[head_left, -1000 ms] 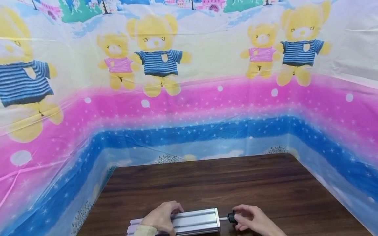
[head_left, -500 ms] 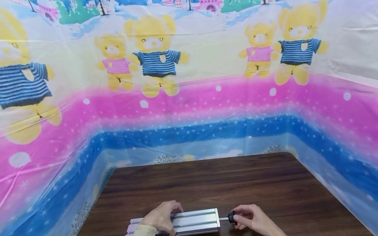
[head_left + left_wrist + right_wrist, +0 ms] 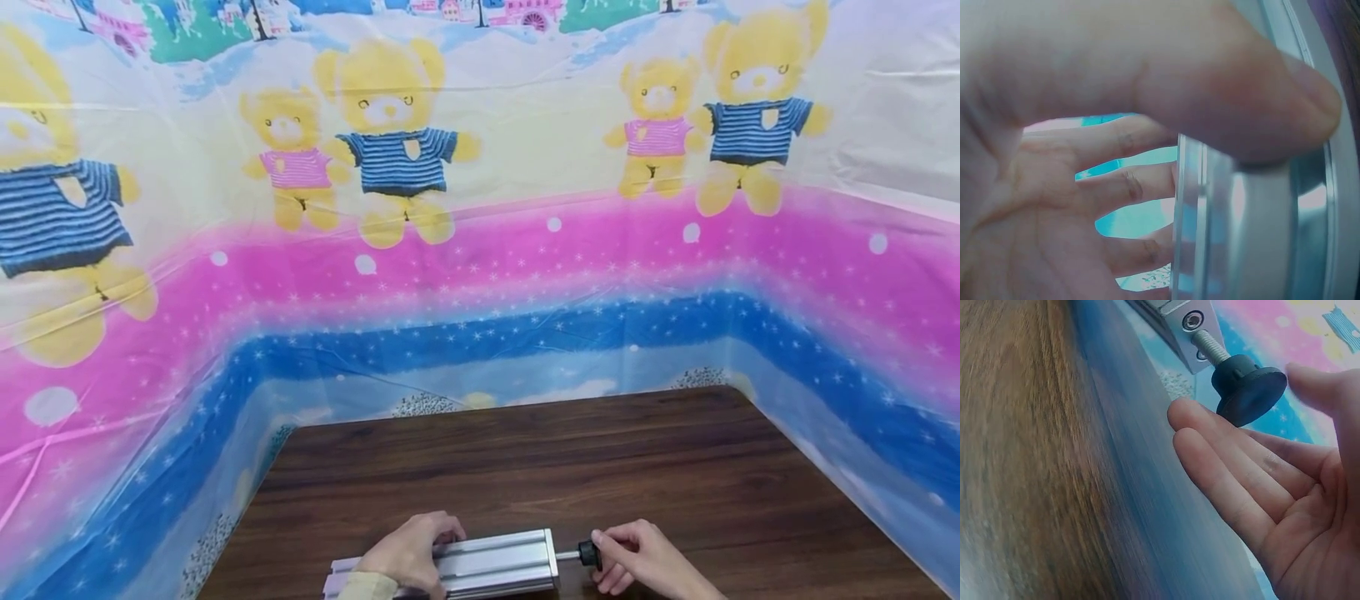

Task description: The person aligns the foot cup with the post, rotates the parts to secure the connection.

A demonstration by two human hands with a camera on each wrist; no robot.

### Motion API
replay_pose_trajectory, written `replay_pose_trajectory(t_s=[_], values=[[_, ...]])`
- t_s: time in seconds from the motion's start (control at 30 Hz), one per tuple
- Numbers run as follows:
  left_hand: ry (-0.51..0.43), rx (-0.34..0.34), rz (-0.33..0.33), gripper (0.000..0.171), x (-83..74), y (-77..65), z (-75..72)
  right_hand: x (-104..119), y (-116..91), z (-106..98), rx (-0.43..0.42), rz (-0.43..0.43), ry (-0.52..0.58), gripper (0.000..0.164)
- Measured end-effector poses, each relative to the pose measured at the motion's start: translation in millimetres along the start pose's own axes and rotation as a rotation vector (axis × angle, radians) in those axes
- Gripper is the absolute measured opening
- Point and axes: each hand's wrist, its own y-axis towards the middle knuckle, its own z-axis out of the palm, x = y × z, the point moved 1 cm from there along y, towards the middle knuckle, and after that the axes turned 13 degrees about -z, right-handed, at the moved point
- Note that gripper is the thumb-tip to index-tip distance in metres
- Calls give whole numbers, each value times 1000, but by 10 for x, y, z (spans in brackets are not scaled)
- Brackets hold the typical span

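A silver aluminium extrusion profile [image 3: 495, 560] with long grooves lies on the table at the bottom of the head view. My left hand [image 3: 408, 550] grips it across, thumb on the near side and fingers over the far side. From the plate on its right end sticks a threaded rod [image 3: 1210, 349] that carries a black levelling foot [image 3: 1250, 387]. My right hand [image 3: 645, 557] holds this foot at its round base, with the thumb at one edge and fingers at the other. The right wrist view shows a screw head [image 3: 1194, 320] beside the rod.
The dark wood-grain table [image 3: 525, 467] extends behind the hands. A printed curtain [image 3: 480, 292] with bears and coloured bands surrounds its back and sides.
The thumb and fingers of my right hand have shifted around the levelling foot, the thumb now higher on it and the fingers lower. My left hand and the profile stay in place.
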Motion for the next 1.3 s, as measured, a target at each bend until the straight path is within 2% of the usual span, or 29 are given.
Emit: replay_pose_trajectory(t_s=[0.17,0.27,0.4,0.53,0.73,0.93,1.07,1.3], values=[[-15,7,-1,55,1,0,-8,28,-15,-34,-17,6,20,47],[-1,0,3,56,-8,1,-11,51,-37,-52,-15,-36,3,50],[9,-2,15,57,-30,4,-12,62,-48,-69,14,-111,-51,44],[-5,11,1,55,-38,7,1,35,-51,-78,39,-129,-34,39],[-11,11,-7,55,-29,13,20,12,-49,-64,49,-125,19,40],[-3,7,-2,55,-35,5,27,7,-26,-36,26,-58,13,38],[-10,11,-10,56,-40,4,28,6,-23,-5,19,-24,15,44],[2,4,-14,56,-35,8,13,13,-16,19,23,-20,2,55]])
